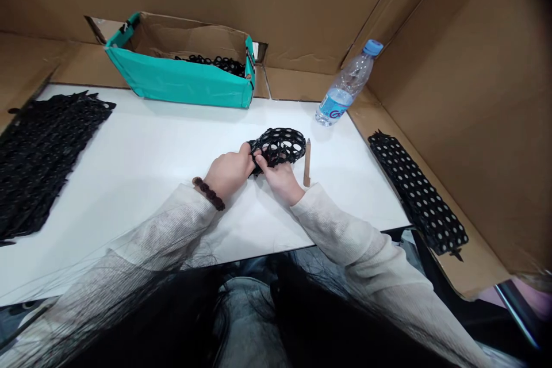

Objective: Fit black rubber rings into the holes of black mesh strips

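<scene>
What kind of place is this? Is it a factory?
Probably a small hand-assembly workstation: both hands work a black perforated piece on a white table, with stacks of similar pieces, a teal box of parts, and cardboard walls.

The water bottle (345,87) has a blue label, its print too blurred to read.

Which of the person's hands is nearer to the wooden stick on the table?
Right. The right hand lies just left of the stick, almost touching it, with its grip on the black mesh piece. The left hand is farther left, beyond the right hand.
</scene>
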Tool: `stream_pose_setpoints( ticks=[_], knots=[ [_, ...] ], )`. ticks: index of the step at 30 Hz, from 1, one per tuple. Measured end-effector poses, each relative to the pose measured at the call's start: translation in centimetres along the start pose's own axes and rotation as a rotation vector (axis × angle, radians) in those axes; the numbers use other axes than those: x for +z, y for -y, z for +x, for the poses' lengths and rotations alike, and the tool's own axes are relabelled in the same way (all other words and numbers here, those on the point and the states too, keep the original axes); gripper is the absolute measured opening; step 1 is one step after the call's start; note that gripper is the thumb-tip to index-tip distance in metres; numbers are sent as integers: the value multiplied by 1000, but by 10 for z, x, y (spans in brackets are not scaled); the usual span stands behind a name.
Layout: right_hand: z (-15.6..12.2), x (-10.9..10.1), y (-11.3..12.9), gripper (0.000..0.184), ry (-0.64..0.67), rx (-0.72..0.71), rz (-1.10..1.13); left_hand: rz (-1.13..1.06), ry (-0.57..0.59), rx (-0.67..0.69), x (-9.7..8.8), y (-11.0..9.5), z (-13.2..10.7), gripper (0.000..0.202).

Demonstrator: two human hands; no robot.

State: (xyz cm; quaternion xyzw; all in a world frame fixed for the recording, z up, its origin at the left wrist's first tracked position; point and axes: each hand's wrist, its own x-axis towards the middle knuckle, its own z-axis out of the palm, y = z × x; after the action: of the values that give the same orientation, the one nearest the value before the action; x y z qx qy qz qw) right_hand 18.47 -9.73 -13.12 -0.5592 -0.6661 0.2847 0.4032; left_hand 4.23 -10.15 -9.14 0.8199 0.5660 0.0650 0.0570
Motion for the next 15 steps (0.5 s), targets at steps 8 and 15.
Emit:
stream_pose_setpoints(
  ticks=[8,15],
  knots=[
    [-4,10,-5,25,-29,4,-11,-47,-26,-74,4,-2,1,27],
    [-1,7,-1,30,-147,113,201,-221,-177,-194,2,4,5,28]
  ],
)
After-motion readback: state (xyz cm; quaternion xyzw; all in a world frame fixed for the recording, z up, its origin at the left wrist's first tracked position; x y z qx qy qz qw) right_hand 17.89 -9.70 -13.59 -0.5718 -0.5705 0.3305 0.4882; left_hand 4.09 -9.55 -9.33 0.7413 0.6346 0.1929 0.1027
